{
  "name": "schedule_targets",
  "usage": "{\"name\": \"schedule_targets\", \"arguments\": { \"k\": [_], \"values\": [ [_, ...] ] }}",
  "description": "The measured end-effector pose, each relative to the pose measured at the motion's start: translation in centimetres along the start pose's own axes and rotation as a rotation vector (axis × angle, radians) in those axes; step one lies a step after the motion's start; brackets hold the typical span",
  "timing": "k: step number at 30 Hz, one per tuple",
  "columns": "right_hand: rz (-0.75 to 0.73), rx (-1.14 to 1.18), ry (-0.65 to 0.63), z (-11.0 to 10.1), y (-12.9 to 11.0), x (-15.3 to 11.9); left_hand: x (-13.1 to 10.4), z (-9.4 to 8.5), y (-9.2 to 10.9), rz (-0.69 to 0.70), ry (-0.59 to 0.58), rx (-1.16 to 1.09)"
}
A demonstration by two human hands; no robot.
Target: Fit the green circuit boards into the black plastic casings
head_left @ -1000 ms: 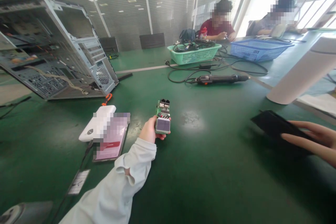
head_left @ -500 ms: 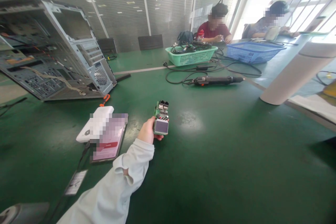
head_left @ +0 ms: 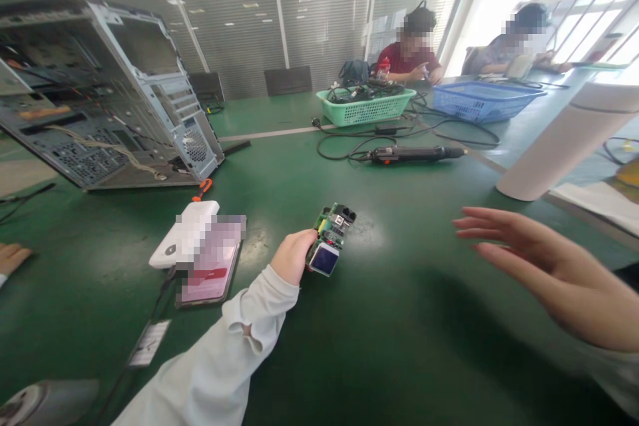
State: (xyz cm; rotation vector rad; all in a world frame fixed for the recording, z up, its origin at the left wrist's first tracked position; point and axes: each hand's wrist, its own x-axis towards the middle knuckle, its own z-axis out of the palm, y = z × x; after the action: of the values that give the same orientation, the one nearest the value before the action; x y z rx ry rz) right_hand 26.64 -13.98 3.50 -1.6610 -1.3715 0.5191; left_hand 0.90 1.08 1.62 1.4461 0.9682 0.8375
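My left hand (head_left: 295,255) grips a small green circuit board (head_left: 331,239) by its left side, above the green table (head_left: 379,346). A small dark screen in a pale frame sits at the board's near end, and black connectors show at its far end. On the right, my right hand (head_left: 544,266) hovers over the table, fingers stretched out and holding nothing. Left of my left hand lie a white power bank (head_left: 184,233) and a phone (head_left: 214,273) with a pink screen, the power bank partly over the phone.
An open computer case (head_left: 134,100) stands at the back left. Further back are a green basket (head_left: 367,110) of cables, a blue basket (head_left: 484,103), and a black electric screwdriver (head_left: 417,154). A white cylinder (head_left: 564,140) leans right. Two people sit beyond; another person's hand (head_left: 12,258) shows far left.
The board in my left hand has tilted and shifted slightly right. My right hand has come into view from the right, open. Another person's hand has appeared at the left edge.
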Motion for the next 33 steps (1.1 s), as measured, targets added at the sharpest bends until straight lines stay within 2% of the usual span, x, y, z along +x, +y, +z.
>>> {"name": "schedule_targets", "arguments": {
  "k": [3,5,7,9,12,16,19,22,27,29,33],
  "values": [
    [-0.065,0.163,-0.210,5.4,-3.7,2.2,-0.4,0.3,0.4,-0.024,-0.097,-0.007],
    [-0.117,0.181,-0.292,8.1,-5.1,3.5,-0.5,0.4,0.4,-0.018,-0.148,0.013],
    [-0.127,0.192,-0.372,9.9,-5.4,4.6,-0.5,0.3,0.3,-0.036,-0.200,0.046],
    [-0.067,0.252,-0.445,10.8,-5.0,5.4,-0.3,0.1,0.1,-0.103,-0.269,0.041],
    [0.129,0.422,-0.475,11.0,-4.1,6.0,0.3,0.0,-0.1,-0.258,-0.318,-0.107],
    [0.502,0.691,-0.459,10.7,-3.9,6.0,1.1,0.0,-0.1,-0.414,-0.248,-0.246],
    [0.671,0.836,-0.494,10.8,-4.4,5.7,1.3,0.0,-0.2,-0.436,-0.194,-0.210],
    [0.750,0.920,-0.592,10.9,-5.0,5.4,1.2,0.0,-0.5,-0.389,-0.165,-0.204],
    [0.816,0.927,-0.740,11.0,-4.9,5.4,0.9,0.0,-0.7,-0.319,-0.194,-0.210],
    [0.777,0.873,-0.740,11.1,-4.6,5.4,0.7,0.0,-0.6,-0.287,-0.189,-0.198],
    [0.667,0.773,-0.637,11.5,-4.3,5.2,0.4,0.0,-0.5,-0.227,-0.212,-0.210]
  ]
}}
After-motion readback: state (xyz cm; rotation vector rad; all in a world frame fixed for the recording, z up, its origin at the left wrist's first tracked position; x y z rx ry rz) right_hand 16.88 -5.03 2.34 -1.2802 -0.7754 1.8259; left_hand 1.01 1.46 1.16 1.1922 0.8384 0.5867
